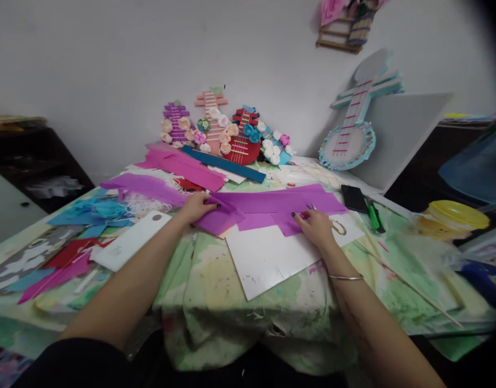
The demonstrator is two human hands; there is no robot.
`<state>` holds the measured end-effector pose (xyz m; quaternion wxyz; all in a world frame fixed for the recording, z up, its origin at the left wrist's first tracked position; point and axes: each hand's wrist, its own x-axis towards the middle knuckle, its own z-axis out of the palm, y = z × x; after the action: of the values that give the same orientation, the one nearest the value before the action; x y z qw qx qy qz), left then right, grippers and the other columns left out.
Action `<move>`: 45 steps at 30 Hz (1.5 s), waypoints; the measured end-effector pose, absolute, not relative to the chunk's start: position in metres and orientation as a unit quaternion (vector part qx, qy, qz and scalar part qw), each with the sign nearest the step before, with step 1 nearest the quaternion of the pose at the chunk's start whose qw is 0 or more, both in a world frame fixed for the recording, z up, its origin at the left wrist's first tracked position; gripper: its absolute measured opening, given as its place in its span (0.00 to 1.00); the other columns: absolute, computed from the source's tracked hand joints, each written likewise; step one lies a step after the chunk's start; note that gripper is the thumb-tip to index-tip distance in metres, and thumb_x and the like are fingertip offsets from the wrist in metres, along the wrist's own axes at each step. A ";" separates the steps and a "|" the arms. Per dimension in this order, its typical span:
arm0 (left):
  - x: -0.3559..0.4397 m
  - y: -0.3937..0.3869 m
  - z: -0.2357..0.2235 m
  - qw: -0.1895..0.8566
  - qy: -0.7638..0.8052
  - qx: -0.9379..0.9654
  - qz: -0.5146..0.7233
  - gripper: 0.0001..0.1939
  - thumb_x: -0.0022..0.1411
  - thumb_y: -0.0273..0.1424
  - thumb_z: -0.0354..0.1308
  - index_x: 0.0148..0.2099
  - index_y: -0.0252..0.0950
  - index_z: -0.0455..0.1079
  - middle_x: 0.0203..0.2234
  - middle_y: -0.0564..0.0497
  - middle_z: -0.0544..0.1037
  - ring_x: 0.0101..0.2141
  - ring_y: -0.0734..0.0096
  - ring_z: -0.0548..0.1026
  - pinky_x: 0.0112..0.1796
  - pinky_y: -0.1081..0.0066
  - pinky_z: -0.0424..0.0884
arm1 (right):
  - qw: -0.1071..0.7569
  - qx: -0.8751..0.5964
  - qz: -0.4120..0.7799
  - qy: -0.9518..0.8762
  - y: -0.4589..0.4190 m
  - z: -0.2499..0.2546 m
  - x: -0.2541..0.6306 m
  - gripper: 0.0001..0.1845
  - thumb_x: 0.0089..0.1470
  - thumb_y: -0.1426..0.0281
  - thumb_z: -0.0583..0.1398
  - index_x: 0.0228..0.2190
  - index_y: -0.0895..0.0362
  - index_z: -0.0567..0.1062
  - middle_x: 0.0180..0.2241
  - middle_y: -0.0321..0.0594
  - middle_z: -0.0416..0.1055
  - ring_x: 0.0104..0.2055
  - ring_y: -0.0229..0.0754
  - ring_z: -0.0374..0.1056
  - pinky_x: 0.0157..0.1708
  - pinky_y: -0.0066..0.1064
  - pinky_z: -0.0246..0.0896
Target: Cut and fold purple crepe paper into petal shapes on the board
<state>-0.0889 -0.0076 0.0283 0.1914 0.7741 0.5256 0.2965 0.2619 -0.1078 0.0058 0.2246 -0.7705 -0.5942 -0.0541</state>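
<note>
A purple sheet of paper or foam [272, 202] lies across the middle of the table, its ends folded over towards me. My left hand [198, 209] is closed on its left end, thumb and fingers pinching the folded corner. At the right end, my right hand [317, 226] pinches the front flap of the same sheet. Gold-handled scissors [340, 233] show beside and partly behind my right hand; whether the fingers hold them too is hidden. Under the sheet's front edge rests a white board [268, 264], tilted on the painted green cloth [203, 285].
Several decorated paper guitars, including a red one [248, 148], lean on the wall. A pale blue guitar [349, 145] stands behind right. Pink sheets [183, 164], a white phone-like slab [132, 242], a black wallet-like item [353, 198], green marker [372, 215], thin stick [413, 285] and yellow-lidded tub [454, 215] surround the work.
</note>
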 end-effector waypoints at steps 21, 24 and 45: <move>-0.045 -0.026 0.030 -0.023 0.498 0.809 0.312 0.16 0.60 0.25 0.50 0.51 0.29 0.62 0.48 0.36 0.68 0.52 0.50 0.64 0.52 0.51 0.58 | 0.308 -0.670 0.007 -0.675 -0.097 -0.009 0.262 0.23 0.45 0.67 0.65 0.44 0.60 0.71 0.42 0.49 0.74 0.43 0.48 0.69 0.43 0.39 0.62; -0.018 -0.068 0.028 0.005 0.377 0.890 0.256 0.17 0.62 0.33 0.53 0.52 0.34 0.65 0.52 0.42 0.70 0.54 0.59 0.66 0.54 0.60 0.61 | 0.301 -0.653 0.006 -0.695 -0.097 -0.008 0.260 0.22 0.46 0.67 0.65 0.44 0.61 0.72 0.43 0.50 0.73 0.47 0.51 0.67 0.48 0.41 0.60; -0.092 -0.228 0.004 -0.096 0.587 0.804 -0.005 0.47 0.50 0.59 0.52 0.55 0.19 0.68 0.54 0.21 0.65 0.59 0.32 0.58 0.57 0.43 0.52 | 0.486 -0.604 0.177 -0.606 -0.097 -0.012 0.264 0.18 0.43 0.75 0.61 0.40 0.57 0.75 0.43 0.46 0.74 0.43 0.48 0.69 0.49 0.46 0.60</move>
<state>-0.0916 -0.2282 0.0043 -0.0956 0.8038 0.5871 -0.0054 0.2642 -0.0967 -0.0120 0.4862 -0.6043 -0.6059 0.1770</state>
